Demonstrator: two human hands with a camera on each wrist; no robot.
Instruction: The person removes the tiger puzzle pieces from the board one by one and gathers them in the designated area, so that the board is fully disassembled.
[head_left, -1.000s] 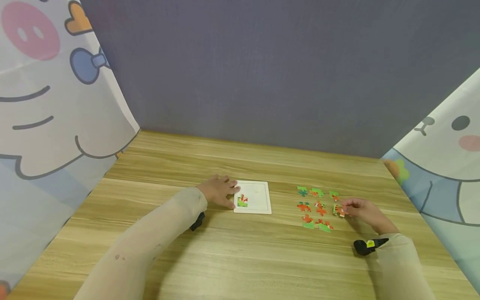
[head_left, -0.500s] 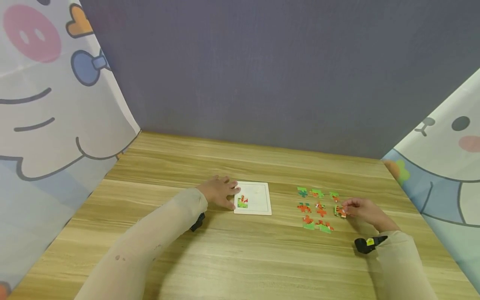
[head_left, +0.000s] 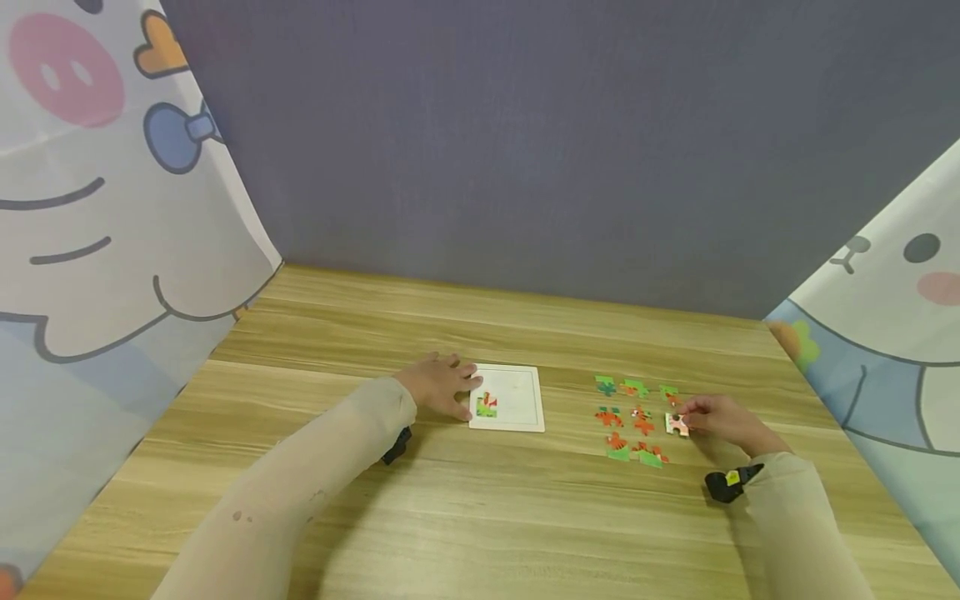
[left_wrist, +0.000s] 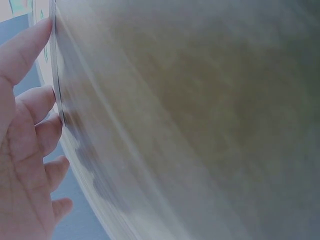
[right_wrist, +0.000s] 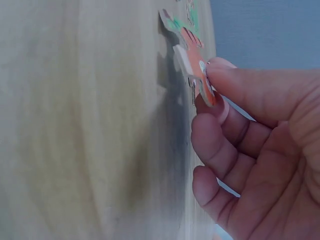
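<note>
My left hand (head_left: 440, 387) rests with spread fingers at the left edge of a white square puzzle board (head_left: 519, 400). In the left wrist view its fingertips touch the board's rim. A green and red patch of puzzle (head_left: 487, 406) lies in the board's lower left corner. Over to the right, my right hand (head_left: 723, 419) pinches a jigsaw piece (head_left: 676, 425) between thumb and index finger. The right wrist view shows this orange and green piece (right_wrist: 194, 56) tilted and lifted off the table, its shadow beneath.
Several loose jigsaw pieces (head_left: 642, 425) lie in rough rows on the wooden table (head_left: 480, 517), just left of the right hand. A dark grey panel (head_left: 480, 150) rises behind the table. Cartoon-printed sheets (head_left: 135, 275) flank both sides.
The piece pinched by my right hand has tilted and shifted slightly left, its face now looking paler. My right wrist has moved a little to the left. The left hand stays on the board's edge.
</note>
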